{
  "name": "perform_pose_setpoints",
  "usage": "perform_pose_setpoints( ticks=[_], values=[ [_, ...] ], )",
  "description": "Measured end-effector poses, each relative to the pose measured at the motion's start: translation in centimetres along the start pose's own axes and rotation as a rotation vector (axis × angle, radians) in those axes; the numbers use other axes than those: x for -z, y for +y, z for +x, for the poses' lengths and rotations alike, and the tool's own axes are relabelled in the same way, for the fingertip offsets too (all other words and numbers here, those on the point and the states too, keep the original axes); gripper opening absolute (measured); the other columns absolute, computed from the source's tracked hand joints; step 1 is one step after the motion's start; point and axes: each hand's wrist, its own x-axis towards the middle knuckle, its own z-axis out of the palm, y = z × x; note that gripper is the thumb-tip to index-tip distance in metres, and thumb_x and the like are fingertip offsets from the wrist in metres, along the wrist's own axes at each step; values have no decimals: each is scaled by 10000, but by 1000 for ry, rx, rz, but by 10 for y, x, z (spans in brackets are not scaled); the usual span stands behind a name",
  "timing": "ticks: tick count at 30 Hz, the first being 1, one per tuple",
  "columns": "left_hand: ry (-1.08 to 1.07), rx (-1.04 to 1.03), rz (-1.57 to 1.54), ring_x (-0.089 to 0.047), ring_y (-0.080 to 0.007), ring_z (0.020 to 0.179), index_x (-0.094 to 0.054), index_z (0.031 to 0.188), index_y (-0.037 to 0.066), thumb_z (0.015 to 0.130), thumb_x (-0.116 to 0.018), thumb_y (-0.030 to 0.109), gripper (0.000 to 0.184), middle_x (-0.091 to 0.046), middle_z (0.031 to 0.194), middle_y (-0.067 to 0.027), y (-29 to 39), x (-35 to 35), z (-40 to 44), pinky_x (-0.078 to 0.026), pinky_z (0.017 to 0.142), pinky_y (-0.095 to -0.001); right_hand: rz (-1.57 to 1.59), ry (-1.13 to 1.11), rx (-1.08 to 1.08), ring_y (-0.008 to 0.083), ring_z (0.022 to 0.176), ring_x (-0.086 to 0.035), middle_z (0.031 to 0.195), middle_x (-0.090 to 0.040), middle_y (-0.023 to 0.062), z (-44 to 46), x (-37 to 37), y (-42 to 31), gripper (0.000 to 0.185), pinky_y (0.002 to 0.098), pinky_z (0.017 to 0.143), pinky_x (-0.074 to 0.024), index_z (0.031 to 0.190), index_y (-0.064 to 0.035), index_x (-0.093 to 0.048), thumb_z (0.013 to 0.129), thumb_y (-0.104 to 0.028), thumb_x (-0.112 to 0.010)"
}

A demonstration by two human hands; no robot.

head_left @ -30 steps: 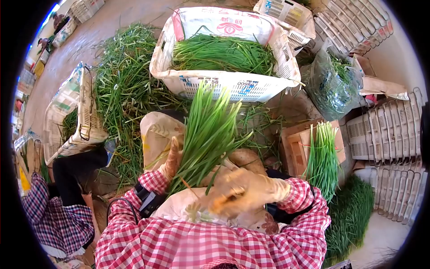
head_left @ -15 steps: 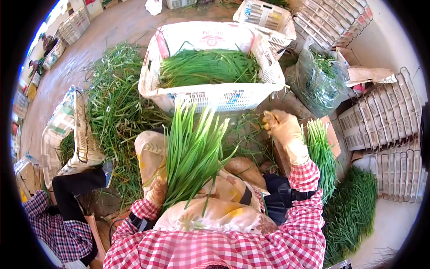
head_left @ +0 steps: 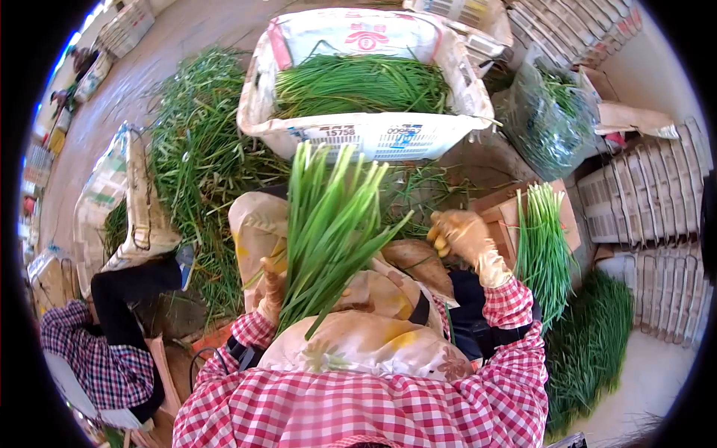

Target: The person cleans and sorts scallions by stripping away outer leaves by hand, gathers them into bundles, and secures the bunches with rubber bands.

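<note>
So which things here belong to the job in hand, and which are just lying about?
Likely part of the job:
loose green stalks against the left hand
neat bunch beside the right hand
front crate with greens

Seemingly just lying about:
stacked crates at right
plastic bag
stray stalks

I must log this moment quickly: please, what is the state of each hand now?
Left hand: supporting a loose bunch of long, flat green stalks; fingers hidden, closure cannot be told.
Right hand: fingers curled; whether anything small is inside cannot be told.
</note>
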Motion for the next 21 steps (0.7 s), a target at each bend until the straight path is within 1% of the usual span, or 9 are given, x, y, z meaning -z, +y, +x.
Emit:
perform_pose_setpoints(
  ticks=[2, 6, 9, 10, 12, 13, 15, 18, 21],
  values=[
    [32, -28, -20, -431, -332, 1203, -242, 1429, 83, 703, -475, 759, 1019, -344, 1411, -161, -3, 9, -5, -351, 1026, -428, 12, -154, -228, 148, 563, -582, 752, -637, 89, 3, 0, 23, 316, 271, 513, -488, 945, 32, -622, 931, -268, -522],
    [107, -96, -81, -443, -340, 1191, -241, 1429, 87, 708, -491, 746, 1009, -350, 1406, -166, -10, 26, -14, -363, 1018, -431, 708, -308, -228, 137, 550, -547, 738, -627, 67, 12, -19, 80, 333, 249, 523, -455, 918, 14, -628, 923, -309, -544],
    [142, -142, -115, -452, -347, 1181, -241, 1430, 90, 711, -504, 737, 1002, -354, 1402, -169, -11, 34, -17, -372, 1012, -434, 489, 97, 261, 99, 573, -521, 701, -595, 34, 22, -12, 58, 348, 226, 522, -421, 887, -6, -626, 912, -345, -555],
    [147, -154, -125, -456, -349, 1178, -241, 1430, 91, 713, -508, 733, 999, -355, 1401, -170, -12, 36, -19, -374, 1010, -435, 316, 287, 262, 116, 650, -560, 783, -609, 59, 22, -5, 37, 386, 237, 571, -454, 889, 14, -615, 924, -361, -530],
    [163, -179, -139, -462, -353, 1172, -241, 1430, 93, 715, -516, 727, 994, -358, 1399, -172, -13, 39, -21, -380, 1006, -437, 154, 375, 435, 147, 727, -601, 858, -633, 88, 31, 0, 8, 401, 253, 625, -504, 940, 25, -615, 930, -363, -513],
    [168, -189, -141, -465, -356, 1168, -241, 1430, 94, 716, -520, 724, 992, -360, 1398, -174, -13, 41, -22, -383, 1003, -438, 158, 76, 375, 163, 747, -614, 885, -641, 101, 59, 7, 24, 429, 255, 658, -519, 990, 31, -607, 929, -380, -503],
    [174, -207, -160, -471, -360, 1162, -241, 1430, 96, 719, -529, 717, 988, -363, 1395, -176, -14, 43, -22, -389, 999, -440, -129, -208, 154, 201, 774, -634, 984, -647, 145, 53, -1, -7, 460, 258, 704, -545, 1108, 56, -567, 924, -362, -508],
    [173, -238, -212, -480, -367, 1153, -241, 1431, 99, 722, -541, 707, 981, -367, 1392, -179, -18, 47, -23, -398, 993, -443, -5, -221, -35, 148, 631, -632, 893, -676, 131, 67, -25, -19, 285, 223, 505, -488, 985, 32, -644, 891, -230, -582],
    [154, -295, -283, -490, -373, 1143, -241, 1431, 101, 726, -553, 698, 975, -371, 1388, -183, -24, 56, -22, -406, 987, -446, 367, -64, 28, 124, 511, -594, 774, -688, 95, 65, -33, -29, 202, 206, 357, -388, 911, -11, -680, 886, -186, -584]
  ],
)
